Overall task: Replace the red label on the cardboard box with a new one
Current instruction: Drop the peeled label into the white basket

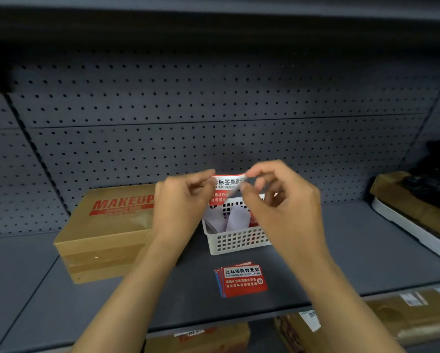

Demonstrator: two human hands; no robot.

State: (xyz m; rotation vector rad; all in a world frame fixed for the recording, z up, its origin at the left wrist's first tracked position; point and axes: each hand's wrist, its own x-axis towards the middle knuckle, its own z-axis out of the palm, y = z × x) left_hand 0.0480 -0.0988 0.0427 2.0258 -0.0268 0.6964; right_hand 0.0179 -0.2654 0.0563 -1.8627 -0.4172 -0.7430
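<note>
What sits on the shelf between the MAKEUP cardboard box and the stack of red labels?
Head view: only bare grey shelf, crossed above by the left hand's forearm, separates brown cardboard box and red label stack.

grey pegboard back wall (214,98) | grey metal shelf (341,250) | dark shelf overhead (214,19)

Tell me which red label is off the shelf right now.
The red label pinched between left hand and right hand, above the white basket; the others lie stacked on the shelf.

Dim, even light; the top edge sinks into dark shadow, wide-angle bending curves the shelf (341,250), and fingers (252,174) blur slightly.
</note>
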